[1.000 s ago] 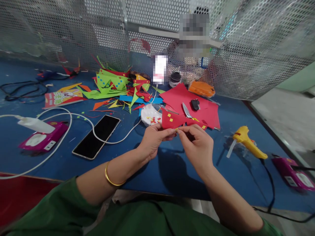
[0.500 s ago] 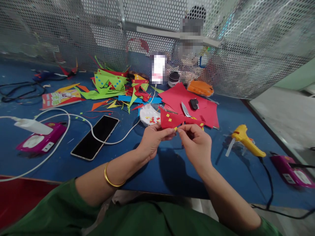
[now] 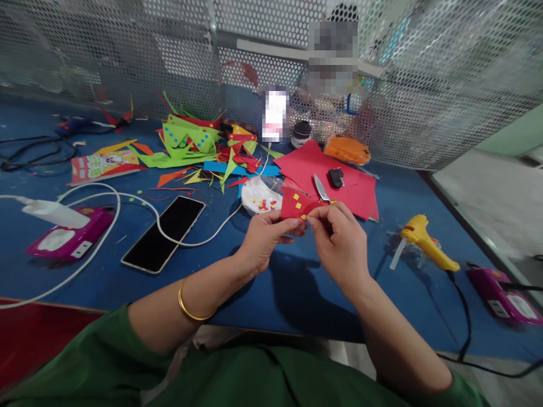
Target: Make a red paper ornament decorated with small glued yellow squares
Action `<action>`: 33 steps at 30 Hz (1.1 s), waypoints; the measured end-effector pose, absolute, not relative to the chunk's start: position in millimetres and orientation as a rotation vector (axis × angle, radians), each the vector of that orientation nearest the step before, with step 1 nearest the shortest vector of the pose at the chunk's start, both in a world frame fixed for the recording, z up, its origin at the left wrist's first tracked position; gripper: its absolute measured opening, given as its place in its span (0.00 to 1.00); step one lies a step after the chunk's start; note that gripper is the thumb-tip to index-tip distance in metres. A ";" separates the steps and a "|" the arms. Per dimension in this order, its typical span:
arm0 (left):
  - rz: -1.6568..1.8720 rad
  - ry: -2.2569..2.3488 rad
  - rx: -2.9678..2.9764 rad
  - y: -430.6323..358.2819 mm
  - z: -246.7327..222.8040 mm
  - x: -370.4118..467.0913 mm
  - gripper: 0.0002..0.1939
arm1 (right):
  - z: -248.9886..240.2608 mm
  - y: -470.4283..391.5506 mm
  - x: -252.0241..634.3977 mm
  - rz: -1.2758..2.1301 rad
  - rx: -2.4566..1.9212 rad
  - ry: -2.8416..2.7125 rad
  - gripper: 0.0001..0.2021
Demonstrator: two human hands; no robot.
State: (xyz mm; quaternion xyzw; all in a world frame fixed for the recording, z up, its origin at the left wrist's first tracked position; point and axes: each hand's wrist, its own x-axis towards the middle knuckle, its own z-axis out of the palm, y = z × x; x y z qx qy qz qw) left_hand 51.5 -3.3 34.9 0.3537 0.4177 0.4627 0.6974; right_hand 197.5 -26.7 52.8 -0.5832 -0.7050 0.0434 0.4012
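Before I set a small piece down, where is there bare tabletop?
Bare blue tabletop shows between the left forearm and right forearm, between the left forearm and the black phone, and between the right forearm and the yellow glue gun. Beyond the left hand and right hand it is crowded: white dish, red sheets, scissors, green cutouts.

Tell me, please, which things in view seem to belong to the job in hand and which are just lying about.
Seemingly in the job:
red paper piece with yellow squares, held by left hand and right hand
white dish with small bits

Apparently just lying about:
black phone
yellow glue gun
orange packet
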 end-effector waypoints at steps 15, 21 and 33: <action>1.018 0.898 0.820 -2.9 31.6 51.6 0.09 | 49.2 -27.6 196.3 -0.030 -1.536 -1.840 0.06; 1.036 0.890 0.829 -2.6 29.1 51.5 0.10 | 47.8 -28.8 194.9 -0.096 -1.533 -1.841 0.06; 1.046 0.925 0.813 -2.1 30.0 52.6 0.09 | 48.6 -30.9 193.4 -0.128 -1.501 -1.820 0.06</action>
